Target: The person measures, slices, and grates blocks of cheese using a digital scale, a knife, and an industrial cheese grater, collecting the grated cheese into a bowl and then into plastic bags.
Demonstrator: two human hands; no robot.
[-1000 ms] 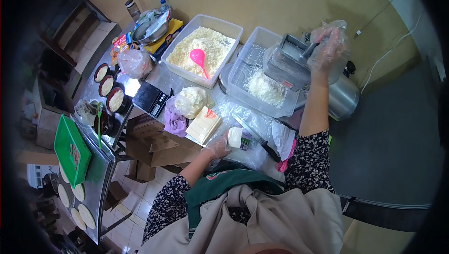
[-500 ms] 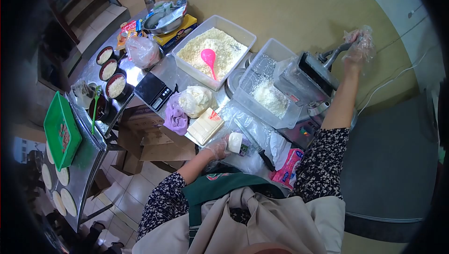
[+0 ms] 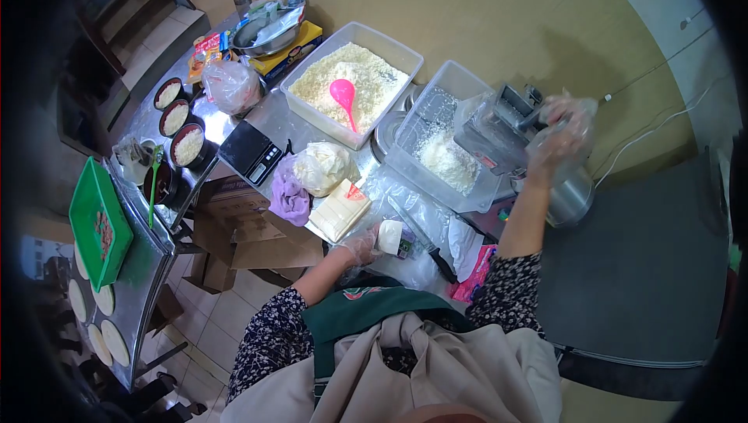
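My left hand (image 3: 360,248), in a clear plastic glove, is closed on the near side of a small white block (image 3: 389,237) at the table's front edge. Just beyond it lies a wrapped pale-yellow block (image 3: 340,210). My right hand (image 3: 562,128), also in a loose clear glove, is closed round the lever of a metal grating machine (image 3: 491,133); the plastic partly hides the grip. Under the machine's outlet stands a clear tub (image 3: 405,150) with white gratings (image 3: 449,160). A black-handled knife (image 3: 423,237) lies right of the white block.
A larger tub (image 3: 292,103) holds pale gratings and a pink scoop (image 3: 343,96). Left of it are a black scale (image 3: 250,152), a purple bag (image 3: 290,191) and bowls (image 3: 188,145). A metal cylinder (image 3: 571,197) stands beneath my right forearm. A green tray (image 3: 82,213) is far left.
My right hand has moved down and to the left with the lever, and the metal cylinder shows more fully. My left hand has stayed at the white block.
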